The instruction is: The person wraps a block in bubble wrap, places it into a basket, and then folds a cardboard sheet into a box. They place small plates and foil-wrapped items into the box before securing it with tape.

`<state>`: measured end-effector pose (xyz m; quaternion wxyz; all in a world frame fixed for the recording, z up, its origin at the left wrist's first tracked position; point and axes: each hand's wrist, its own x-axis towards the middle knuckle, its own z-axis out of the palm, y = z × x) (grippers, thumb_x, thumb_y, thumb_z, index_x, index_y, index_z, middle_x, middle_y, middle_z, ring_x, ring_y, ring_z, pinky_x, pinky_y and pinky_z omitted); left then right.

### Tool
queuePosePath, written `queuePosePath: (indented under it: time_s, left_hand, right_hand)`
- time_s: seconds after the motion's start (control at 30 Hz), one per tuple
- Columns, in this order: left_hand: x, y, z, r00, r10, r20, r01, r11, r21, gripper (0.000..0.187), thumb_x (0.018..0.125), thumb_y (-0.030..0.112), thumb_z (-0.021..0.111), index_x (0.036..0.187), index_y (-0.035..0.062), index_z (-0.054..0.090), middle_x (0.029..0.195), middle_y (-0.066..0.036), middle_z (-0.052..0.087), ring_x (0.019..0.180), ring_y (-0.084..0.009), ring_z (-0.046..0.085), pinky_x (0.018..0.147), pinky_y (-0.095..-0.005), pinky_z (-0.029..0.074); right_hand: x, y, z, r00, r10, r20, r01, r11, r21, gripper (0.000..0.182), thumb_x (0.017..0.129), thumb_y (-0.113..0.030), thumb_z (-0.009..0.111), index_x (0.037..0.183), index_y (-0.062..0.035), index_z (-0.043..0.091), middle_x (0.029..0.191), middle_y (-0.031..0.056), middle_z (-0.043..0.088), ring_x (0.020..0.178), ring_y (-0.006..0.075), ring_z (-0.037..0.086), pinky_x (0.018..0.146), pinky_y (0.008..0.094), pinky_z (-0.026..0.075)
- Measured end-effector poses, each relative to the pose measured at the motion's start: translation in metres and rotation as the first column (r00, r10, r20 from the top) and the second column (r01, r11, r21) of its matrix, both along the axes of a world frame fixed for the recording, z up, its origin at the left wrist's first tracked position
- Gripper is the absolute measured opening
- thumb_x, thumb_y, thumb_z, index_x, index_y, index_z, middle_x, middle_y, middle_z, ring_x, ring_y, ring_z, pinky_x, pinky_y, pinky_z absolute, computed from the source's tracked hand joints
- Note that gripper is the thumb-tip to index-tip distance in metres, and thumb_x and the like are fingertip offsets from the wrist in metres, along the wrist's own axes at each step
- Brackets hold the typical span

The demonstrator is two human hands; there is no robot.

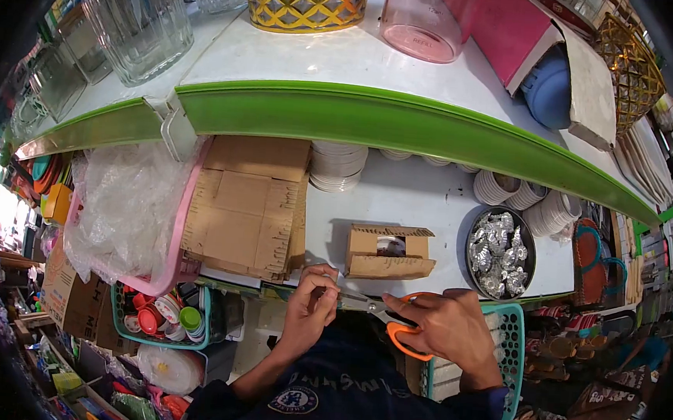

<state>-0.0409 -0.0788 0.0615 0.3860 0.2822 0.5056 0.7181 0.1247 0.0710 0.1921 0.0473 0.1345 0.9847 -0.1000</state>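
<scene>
Orange-handled scissors (pixel 402 332) are in my right hand (pixel 459 328), with the blades pointing left toward my left hand (pixel 312 310). The fingers of my left hand are pinched together near the blade tips; what they hold, if anything, is too small to make out. Just beyond my hands, a small open cardboard box (pixel 387 267) sits on the white shelf (pixel 416 192), with something pale and dark inside. To its right stands a round dark pan (pixel 532 282) holding several silver foil-like pieces (pixel 497 256).
Flattened cardboard (pixel 242 219) and a pink basket (pixel 169 265) of clear plastic lie at left. Stacked white dishes (pixel 338 167) stand behind. A green-edged upper shelf (pixel 358 118) holds glassware. Teal baskets (pixel 513 378) sit below, at right and left (pixel 201 341).
</scene>
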Motion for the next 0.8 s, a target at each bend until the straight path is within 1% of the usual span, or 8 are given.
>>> queuePosePath:
  time_s: [0.27,0.33,0.47,0.53,0.67,0.73,0.77,0.8]
  left_hand:
    - [0.003,0.003,-0.001,0.998,0.013,0.057,-0.015,0.999,0.04,0.004,0.099,0.006,0.052,0.102,0.0037,0.053,0.119,-0.006,0.042,0.064,-0.0033,0.043,0.048,-0.0193,0.038]
    - [0.005,0.002,-0.002,1.0,-0.004,-0.009,0.004,0.999,0.049,0.004,0.1,0.006,0.051,0.102,0.0036,0.053,0.12,-0.005,0.041,0.064,-0.0026,0.042,0.048,-0.0184,0.037]
    - [0.005,0.003,-0.004,1.0,-0.023,0.02,0.022,0.998,0.055,0.012,0.098,0.004,0.052,0.11,0.0042,0.052,0.122,-0.007,0.04,0.07,-0.0057,0.044,0.055,-0.0225,0.041]
    - [0.005,0.008,-0.015,0.948,0.157,-0.276,-0.128,0.984,0.12,0.032,0.093,0.004,0.059,0.122,0.0046,0.047,0.126,-0.01,0.039,0.088,-0.0115,0.048,0.071,-0.0285,0.046]
    - [-0.001,0.003,-0.018,0.925,0.156,-0.346,-0.124,0.986,0.115,0.057,0.084,0.008,0.069,0.133,0.0042,0.04,0.13,-0.015,0.039,0.109,-0.0224,0.047,0.087,-0.0357,0.046]
    - [-0.007,0.0,-0.011,0.685,0.085,-0.724,-0.118,0.993,0.004,0.069,0.078,0.015,0.075,0.136,0.0041,0.039,0.131,-0.019,0.039,0.116,-0.0328,0.048,0.093,-0.0404,0.046]
    - [-0.008,-0.001,-0.011,0.685,0.086,-0.724,-0.12,0.993,0.004,0.069,0.078,0.015,0.075,0.136,0.0041,0.039,0.131,-0.019,0.039,0.116,-0.0328,0.048,0.093,-0.0404,0.046]
    - [-0.008,-0.002,-0.012,0.61,0.087,-0.788,-0.131,0.991,0.008,0.073,0.077,0.02,0.077,0.137,0.0045,0.038,0.132,-0.021,0.04,0.115,-0.0367,0.049,0.094,-0.0438,0.045]
  right_hand:
    - [0.004,0.0,0.001,1.0,0.021,-0.007,-0.021,1.0,-0.001,0.05,0.077,-0.033,0.073,0.125,-0.0189,0.063,0.091,0.0026,0.07,0.074,0.0183,0.068,0.063,0.0314,0.053]
    - [0.005,-0.001,-0.005,0.996,-0.003,-0.09,0.01,0.997,0.077,0.05,0.069,-0.036,0.078,0.118,-0.0269,0.071,0.082,-0.0014,0.071,0.06,0.0163,0.065,0.055,0.0307,0.049]
    - [0.011,0.003,-0.007,0.992,-0.044,-0.121,0.048,0.998,0.029,0.048,0.067,-0.033,0.079,0.115,-0.0255,0.072,0.079,-0.0003,0.071,0.059,0.0179,0.065,0.056,0.031,0.051]
    - [0.019,0.007,-0.007,0.987,-0.117,-0.112,0.108,0.991,-0.078,0.047,0.069,-0.031,0.08,0.114,-0.0207,0.071,0.089,0.0022,0.073,0.072,0.0194,0.069,0.065,0.0314,0.055]
    - [0.037,0.017,-0.014,0.943,-0.282,-0.174,0.244,0.946,-0.212,0.047,0.066,-0.032,0.083,0.11,-0.0203,0.075,0.078,0.0049,0.073,0.057,0.0192,0.066,0.056,0.03,0.052]
    - [0.046,0.021,-0.015,0.919,-0.37,-0.135,0.324,0.905,-0.276,0.047,0.066,-0.032,0.084,0.111,-0.0192,0.075,0.076,0.0059,0.073,0.054,0.0174,0.064,0.054,0.0282,0.051]
    - [0.052,0.023,-0.016,0.887,-0.453,-0.092,0.4,0.853,-0.336,0.048,0.067,-0.032,0.085,0.111,-0.0181,0.075,0.074,0.0069,0.072,0.051,0.0156,0.063,0.053,0.0265,0.049]
    - [0.057,0.024,-0.025,0.859,-0.48,-0.178,0.384,0.834,-0.396,0.051,0.066,-0.029,0.088,0.113,-0.015,0.074,0.07,0.0068,0.072,0.048,0.0114,0.059,0.052,0.0241,0.048]
